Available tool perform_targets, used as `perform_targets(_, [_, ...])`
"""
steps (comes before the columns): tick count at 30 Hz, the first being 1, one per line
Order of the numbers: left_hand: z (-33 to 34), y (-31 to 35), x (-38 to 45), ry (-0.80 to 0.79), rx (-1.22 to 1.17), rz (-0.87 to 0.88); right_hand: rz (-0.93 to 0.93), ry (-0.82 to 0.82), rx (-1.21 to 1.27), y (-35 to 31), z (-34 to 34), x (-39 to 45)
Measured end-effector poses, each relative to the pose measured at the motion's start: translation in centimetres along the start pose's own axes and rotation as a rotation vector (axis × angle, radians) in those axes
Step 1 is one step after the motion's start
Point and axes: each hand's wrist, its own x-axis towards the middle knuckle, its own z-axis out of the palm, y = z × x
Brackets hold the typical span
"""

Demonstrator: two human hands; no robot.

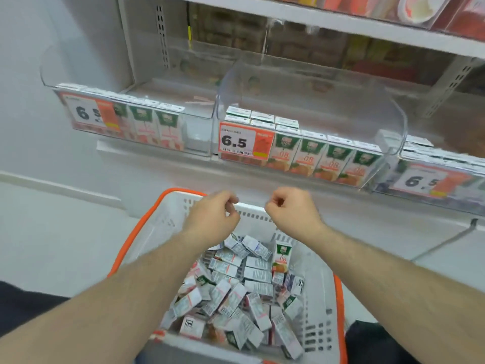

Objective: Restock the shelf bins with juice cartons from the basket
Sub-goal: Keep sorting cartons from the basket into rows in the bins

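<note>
I saw both hands hovering over the far rim of the basket [147, 222], a white one with an orange edge. The left hand [214, 215] and the right hand [290, 210] had their fingers curled loosely inward, gripping nothing that I could make out, with a small gap between the two. Below my forearms the juice cartons [244, 285] lay jumbled in the basket, most on their sides, one standing upright near the right wall.

Beyond the hands stood the clear shelf bins. The middle bin [388, 122] held a front row of upright cartons beside a price tag [237, 141] reading 6.5, with more cartons behind. The left bin [199, 122] had cartons along its front and a bare stretch at its right end. The right bin [393, 177] was partly cut off by the frame edge. An upper shelf [341, 24] with blurred goods hung above the bins.
</note>
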Motion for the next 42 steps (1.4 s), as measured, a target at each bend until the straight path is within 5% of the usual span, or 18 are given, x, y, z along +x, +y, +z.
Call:
perform_targets(4, [1.5, -3.2, -0.8, -0.19, -0.007, -0.177, 0.21, -0.091, 0.063, 3.4, 2.9, -0.1])
perform_targets(13, [6.7, -8.6, 1.8, -0.444, 0.174, -0.215, 0.409, -0.321, 0.031, 10.0, 10.1, -0.3])
perform_targets(20, [12.4, -11.4, 5.0, -0.343, 0.298, -0.254, 0.841, -0.022, 0.072, 13.8, 13.5, 0.0])
perform_targets(28, [16.5, -11.7, 6.7, -0.346, 0.411, -0.401, 1.024, 0.113, 0.197, 15.3, 15.6, 1.6])
perform_targets(37, [12.8, -11.0, 5.5, -0.189, -0.013, -0.321, 0.879, 0.19, 0.259, 13.0, 12.9, 0.0])
perform_targets(42, [7.5, -7.7, 5.4, -0.141, -0.457, -0.483, 0.749, 0.209, 0.42, 9.6, 9.7, -0.7])
